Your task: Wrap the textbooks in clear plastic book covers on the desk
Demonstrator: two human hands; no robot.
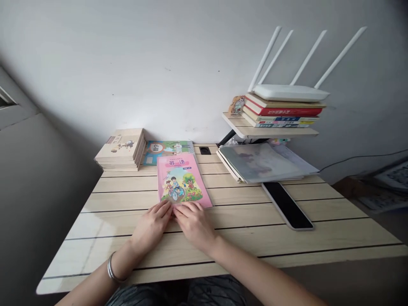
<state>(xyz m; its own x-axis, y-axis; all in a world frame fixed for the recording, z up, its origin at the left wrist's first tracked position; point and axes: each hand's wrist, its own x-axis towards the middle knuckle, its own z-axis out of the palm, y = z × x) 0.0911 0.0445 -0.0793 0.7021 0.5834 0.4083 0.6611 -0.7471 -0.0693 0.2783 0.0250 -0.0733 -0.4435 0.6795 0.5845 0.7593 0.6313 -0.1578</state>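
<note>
Left hand (152, 226): flat and open, fingertips on the near edge of the pink book (182, 180).
Right hand (194, 222): same, holding nothing.
Pink book: closed, mid-bench (287, 242).
Phone (287, 205): well right.

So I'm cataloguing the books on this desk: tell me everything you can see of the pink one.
The pink book is a thin, glossy paperback, closed and lying flat, cover up, on the slatted wooden desk. Its cover shows red characters above cartoon children with a bicycle. Its far edge overlaps a blue-green book. The left hand and right hand touch its near edge.
</note>
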